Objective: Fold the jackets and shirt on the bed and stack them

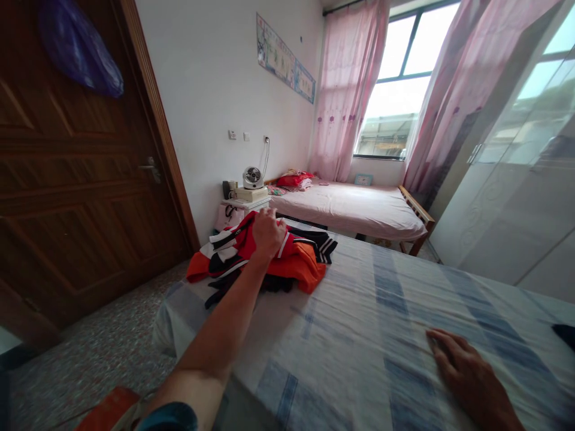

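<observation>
Left hand (pixel 268 232) is down on top of a messy pile of clothes (pixel 300 266), fingers bent over the red garment (pixel 246 242). Can't tell if it's actually gripping the cloth or just pressing on it, since the fingertips are hard to make out.

The pile's a jumble of red, orange, black and white, sitting at the far left part of the bed with the blue-and-white striped sheet (pixel 345 311). A black piece with 2 white stripes (pixel 324 244) sticks out on its right side.

Right hand (pixel 469 374) is well apart from the clothes, palm down on the sheet, pretty loose and open, nothing visible in it.

Behind the pile there's a bedside cabinet with a small white fan (pixel 253 178) on a box (pixel 251 194), plus a 2nd bed (pixel 345 206) under the window, pink cover and all.
</observation>
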Tool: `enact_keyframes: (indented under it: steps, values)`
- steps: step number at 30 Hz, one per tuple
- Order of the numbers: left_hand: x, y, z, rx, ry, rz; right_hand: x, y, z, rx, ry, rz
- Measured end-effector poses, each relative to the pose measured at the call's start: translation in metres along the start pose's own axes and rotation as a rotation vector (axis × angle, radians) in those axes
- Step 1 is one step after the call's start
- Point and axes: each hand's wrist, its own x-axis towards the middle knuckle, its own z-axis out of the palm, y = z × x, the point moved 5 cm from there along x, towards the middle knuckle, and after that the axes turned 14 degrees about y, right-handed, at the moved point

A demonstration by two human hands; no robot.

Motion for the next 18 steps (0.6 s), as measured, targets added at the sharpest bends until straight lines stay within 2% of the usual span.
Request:
enact_keyframes:
  steps: [2,5,8,10,12,14,16,18]
  values:
    - [0.014,-0.031,-0.005,0.067,-0.015,-0.086,0.0,0.001,0.001,0.008,0.0,-0.012]
    - [0.017,-0.063,-0.002,0.078,-0.089,-0.182,0.0,0.002,0.003,0.01,0.001,-0.02]
    - [0.016,-0.076,0.002,-0.009,-0.119,-0.256,0.0,0.0,0.001,-0.001,0.014,-0.02]
    - [0.021,-0.075,0.002,-0.105,-0.078,-0.296,0.0,-0.002,0.0,-0.006,0.019,-0.014]
    - [0.031,-0.063,-0.002,-0.229,-0.009,-0.316,0.0,-0.004,-0.001,-0.004,0.019,-0.008]
    - [0.043,-0.038,-0.007,-0.38,0.054,-0.301,0.0,-0.006,-0.002,0.003,0.022,-0.002]
    - [0.052,-0.002,-0.012,-0.534,0.083,-0.258,0.0,-0.006,-0.001,0.006,0.027,0.008]
    - [0.052,0.043,-0.015,-0.675,0.056,-0.211,-0.001,-0.005,-0.001,0.004,0.028,0.025]
